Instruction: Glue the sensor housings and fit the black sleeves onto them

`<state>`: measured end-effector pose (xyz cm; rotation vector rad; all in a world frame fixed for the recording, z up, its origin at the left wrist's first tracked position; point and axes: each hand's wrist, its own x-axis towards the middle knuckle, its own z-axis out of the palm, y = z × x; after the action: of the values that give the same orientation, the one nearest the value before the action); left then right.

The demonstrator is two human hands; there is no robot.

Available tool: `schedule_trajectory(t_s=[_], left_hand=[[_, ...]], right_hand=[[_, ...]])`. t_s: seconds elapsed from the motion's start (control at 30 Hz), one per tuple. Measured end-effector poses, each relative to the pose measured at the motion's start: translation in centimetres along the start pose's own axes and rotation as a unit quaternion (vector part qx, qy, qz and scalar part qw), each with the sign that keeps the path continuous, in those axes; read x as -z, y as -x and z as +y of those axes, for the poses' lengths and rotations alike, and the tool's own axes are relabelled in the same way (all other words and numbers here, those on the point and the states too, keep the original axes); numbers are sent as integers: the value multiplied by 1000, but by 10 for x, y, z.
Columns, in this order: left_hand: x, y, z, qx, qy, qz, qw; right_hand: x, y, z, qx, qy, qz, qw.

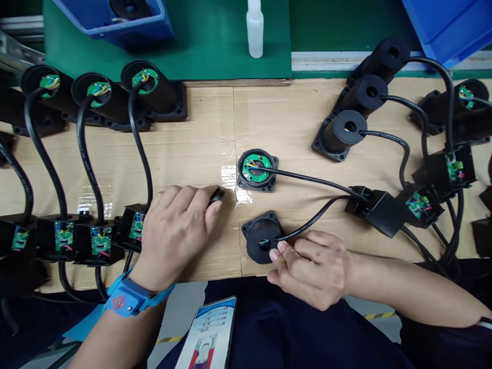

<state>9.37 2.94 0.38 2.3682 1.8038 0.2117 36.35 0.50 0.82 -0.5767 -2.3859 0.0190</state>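
Observation:
My left hand (175, 230), with a blue wrist strap (134, 300), is curled on the cardboard. Between its thumb and forefinger shows the end of a small black part (217, 195), mostly hidden in the fist. My right hand (313, 266) has thumb and fingertips closed on the near edge of a black cylindrical housing (253, 230), where its cable (307, 224) comes out; coloured wires show in its centre hole. Beyond it lies another black housing (275, 184), its round green circuit board (250, 176) exposed. The cables of both run to black boxes (378, 210) on the right.
Several cabled housings (161, 97) and open boxes with circuit boards (100, 243) line the left. More housings (342, 136) stand at the right. A white bottle (255, 33) and a blue bin (134, 33) are on the green surface behind; another blue bin (457, 31) is at far right.

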Motion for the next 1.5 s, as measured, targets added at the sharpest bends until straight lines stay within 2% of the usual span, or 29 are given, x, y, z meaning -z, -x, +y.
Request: schedule_trajectory(t_s=[0.1, 0.3, 0.37, 0.47, 0.57, 0.7, 0.77, 0.83, 0.87, 0.93, 1.0, 1.1, 1.17, 1.3, 1.4, 1.5], left_hand=[[-2, -7, -5, 44, -3, 22, 999], [6, -20, -12, 125, -114, -6, 986], [10, -19, -11, 112, -63, 4, 992], [16, -14, -14, 55, 35, -7, 998], [20, -8, -19, 6, 52, -24, 998], [20, -17, -14, 16, 103, -4, 995], [17, -33, -4, 31, 215, 54, 975], [10, -56, 10, 10, 347, 96, 933], [5, -67, 16, -16, 402, 94, 911], [-6, -86, 27, -58, 483, 48, 872], [-15, -93, 34, -63, 524, 5, 849], [-21, -85, 38, -45, 530, 2, 847], [-18, -73, 38, -43, 536, 6, 843], [-8, -58, 35, -47, 530, -24, 847], [-9, -56, 30, -68, 529, -38, 845], [-16, -59, 25, -94, 552, -29, 828]], right_hand=[[0, -1, 1, 4, 4, 3, 1000], [0, 0, 2, 11, 13, 14, 1000], [0, 0, 2, 5, 14, 11, 1000], [1, 0, 1, -2, 13, 9, 1000], [1, 0, 0, -2, 10, 9, 1000], [0, 0, 0, -7, 15, 11, 1000], [-1, 0, 1, -1, 13, 13, 1000], [-1, 0, 1, 8, 13, 20, 1000], [-1, -1, 1, 12, 13, 24, 1000], [-2, -1, -1, 10, 14, 29, 999], [-2, -2, -3, -11, 4, 27, 1000], [-2, -2, -5, -36, -19, 4, 999], [-1, -2, -5, -36, -25, -9, 999], [5, -6, -2, -39, -37, -21, 998], [9, -14, 1, -58, -65, -46, 995], [12, -21, 3, -66, -88, -66, 992]])
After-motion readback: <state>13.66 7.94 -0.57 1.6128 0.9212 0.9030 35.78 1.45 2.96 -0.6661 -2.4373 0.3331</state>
